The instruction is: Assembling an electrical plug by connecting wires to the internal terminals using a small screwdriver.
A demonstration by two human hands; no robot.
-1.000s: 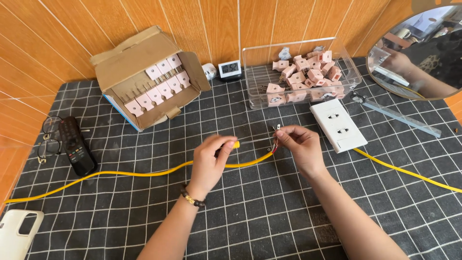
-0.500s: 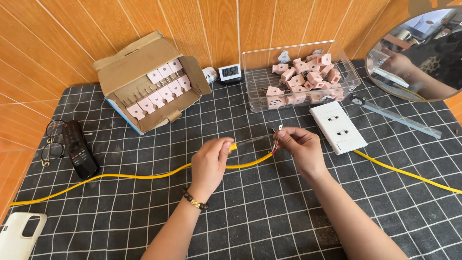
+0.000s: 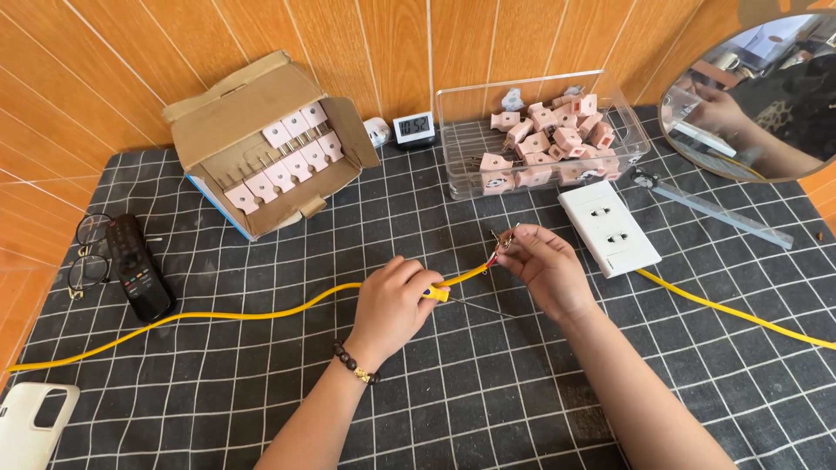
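Head view: a yellow cable (image 3: 261,315) lies across the middle of the table (image 3: 488,409), which is covered with a black cloth crossed by a white grid. The cable comes in from the left edge, runs in a shallow curve toward the centre and rises slightly where the hands take it. Its jacket is smooth and bright yellow; at the end the jacket is stripped back, and thin bare wires (image 3: 503,239) with a glimpse of red insulation stick out.

The left hand (image 3: 394,300) is curled around the cable just short of the stripped end, fingers closed on the jacket, with a dark bead bracelet (image 3: 355,365) on the wrist. The right hand (image 3: 547,268) pinches the bare wires between thumb and fingertips, lifted a little above the cloth.

Just beside the right hand, toward the right edge, lies a white socket plate (image 3: 608,228), and a second stretch of yellow cable (image 3: 740,312) runs from under it to the right edge. Toward the far edge stand a clear plastic bin (image 3: 627,130) of pink parts and an open cardboard box (image 3: 252,113) holding more of them in rows. Near the left edge lie a black remote control (image 3: 139,270) and a pair of glasses (image 3: 85,257).
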